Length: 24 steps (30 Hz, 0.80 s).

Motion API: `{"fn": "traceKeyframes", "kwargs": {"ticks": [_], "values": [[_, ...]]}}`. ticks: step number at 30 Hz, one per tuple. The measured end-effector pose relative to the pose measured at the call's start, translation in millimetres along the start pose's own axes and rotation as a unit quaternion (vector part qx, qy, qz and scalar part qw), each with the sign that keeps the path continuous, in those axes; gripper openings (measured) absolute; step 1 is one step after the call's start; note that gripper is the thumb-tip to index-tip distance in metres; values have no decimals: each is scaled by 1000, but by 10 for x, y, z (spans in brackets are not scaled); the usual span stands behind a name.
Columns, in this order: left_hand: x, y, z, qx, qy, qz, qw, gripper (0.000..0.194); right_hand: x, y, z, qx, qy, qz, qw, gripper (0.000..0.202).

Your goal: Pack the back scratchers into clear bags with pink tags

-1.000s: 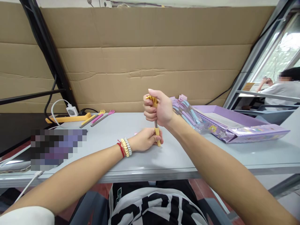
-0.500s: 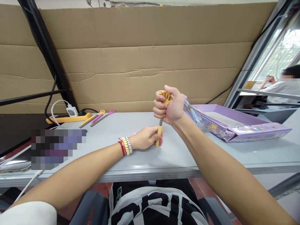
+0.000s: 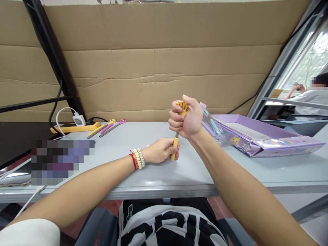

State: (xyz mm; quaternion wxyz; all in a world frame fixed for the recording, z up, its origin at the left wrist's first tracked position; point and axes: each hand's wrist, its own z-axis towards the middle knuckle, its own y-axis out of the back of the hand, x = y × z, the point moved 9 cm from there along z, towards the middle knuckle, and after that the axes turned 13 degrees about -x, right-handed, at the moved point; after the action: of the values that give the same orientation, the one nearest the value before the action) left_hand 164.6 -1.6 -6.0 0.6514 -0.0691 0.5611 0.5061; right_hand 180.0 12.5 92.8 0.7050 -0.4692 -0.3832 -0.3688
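Note:
A yellow telescopic back scratcher (image 3: 175, 145) with a metal shaft stands nearly upright over the desk. My left hand (image 3: 162, 150) is closed round its yellow handle, low near the desk surface. Higher up, my right hand (image 3: 188, 116) is wrapped round the claw end, whose yellow prongs poke out above the curled fingers. A short piece of bare shaft shows between the two hands. To the left on the desk lie a yellow back scratcher (image 3: 102, 128) and a pink back scratcher (image 3: 112, 127), side by side.
On the right sits an open purple box (image 3: 276, 143), with plastic-wrapped pens (image 3: 213, 124) beside it. A yellow power strip (image 3: 77, 128) with a white charger (image 3: 79, 119) is at the back left. Cardboard (image 3: 153, 61) walls the rear of the grey desk (image 3: 143, 177). Another person (image 3: 311, 99) sits far right.
Both hands keep their hold on the back scratcher and have barely moved. The view has shifted slightly.

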Motion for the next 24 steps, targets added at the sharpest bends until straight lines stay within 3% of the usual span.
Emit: {"fn": "traceKeyframes", "kwargs": {"ticks": [4,9,17,20,24], "values": [[16,2,1,-1,4,-6,1000,16,-13,42,1,-30,3,-15,999,48],[60,-2,-3,-2,16,-28,999,16,-52,15,7,-8,-3,1,1000,47],[70,22,16,-4,46,-72,996,22,-27,101,82,-23,6,-13,1000,45],[134,98,7,-11,90,-96,991,26,2,287,165,-30,19,-17,999,41],[243,266,-7,-49,147,-110,982,25,1,700,313,-99,16,-58,993,39]]}}
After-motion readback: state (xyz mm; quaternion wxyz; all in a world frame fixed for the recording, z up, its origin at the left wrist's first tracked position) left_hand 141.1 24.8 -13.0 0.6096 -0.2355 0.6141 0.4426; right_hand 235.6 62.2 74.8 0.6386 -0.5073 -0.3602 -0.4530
